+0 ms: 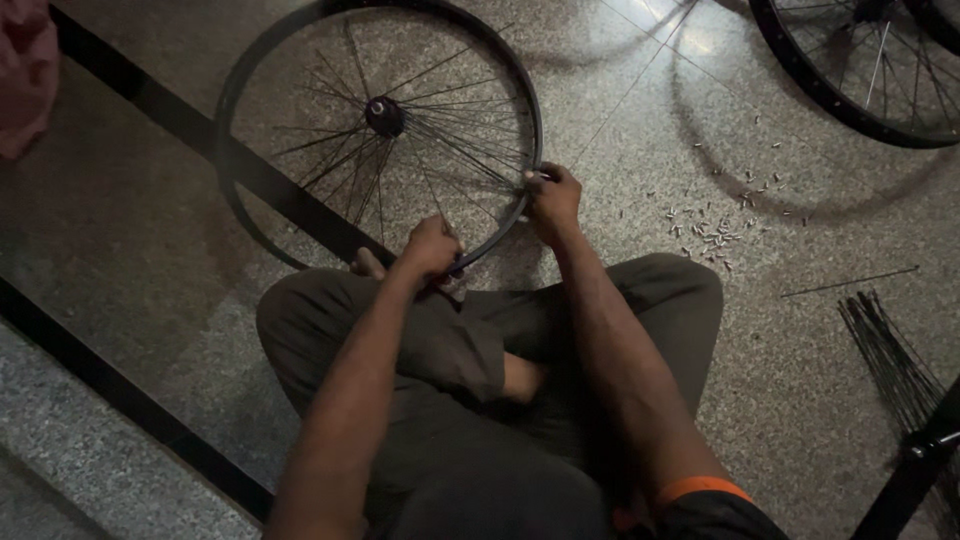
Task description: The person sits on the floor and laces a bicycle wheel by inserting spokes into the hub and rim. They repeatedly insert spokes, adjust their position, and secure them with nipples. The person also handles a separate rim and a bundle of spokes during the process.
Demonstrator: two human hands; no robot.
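Observation:
A black bicycle wheel rim (232, 80) lies on the floor in front of my crossed legs, its hub (384, 116) near the middle with thin spokes (450, 135) fanning out. My left hand (430, 247) is closed on the near edge of the rim, close to my knee. My right hand (553, 197) grips the rim's right edge, fingers pinched where a spoke meets the rim; what sits between the fingertips is too small to tell.
A scatter of small metal nipples (715, 235) lies on the speckled floor to the right. A bundle of loose spokes (890, 350) rests at the far right, one single spoke (850, 281) beside it. Another wheel (840, 90) sits top right. Pink cloth (25, 75) shows top left.

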